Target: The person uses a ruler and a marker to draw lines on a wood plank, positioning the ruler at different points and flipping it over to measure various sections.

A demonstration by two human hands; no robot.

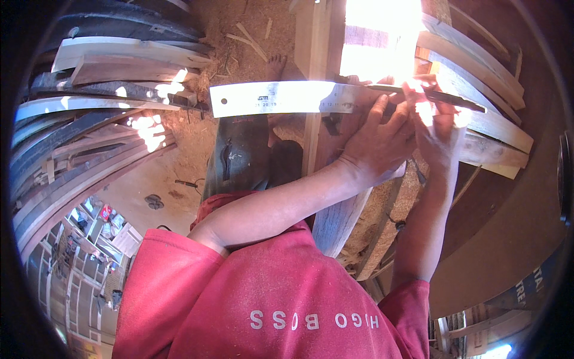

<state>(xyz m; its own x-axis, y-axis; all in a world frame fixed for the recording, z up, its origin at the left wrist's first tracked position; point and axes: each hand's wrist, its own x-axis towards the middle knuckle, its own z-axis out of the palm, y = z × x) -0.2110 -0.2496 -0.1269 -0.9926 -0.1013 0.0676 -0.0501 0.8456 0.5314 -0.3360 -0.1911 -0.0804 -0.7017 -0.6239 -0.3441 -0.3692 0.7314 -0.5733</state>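
Note:
A wide metal ruler (281, 99) with a printed scale and a hole at its left end lies across a wooden board (342, 224), its free end sticking out past the board to the left. My left hand (378, 140) reaches over from the left and holds the ruler's right part against the wood, fingers stretched forward. Close beside it, my right hand (439, 116) is closed with its fingertips pinched together. Glare hides what they hold. A narrow dark bar (460, 100) runs past the right fingers, and its link to the ruler cannot be made out.
Stacked boards (131, 52) fill the left side, and more curved planks (493, 140) lie at the right. Wood shavings (239, 21) and offcuts cover the ground ahead. A sandal-like dark object (153, 201) lies on the floor. Strong sunlight washes out the far middle.

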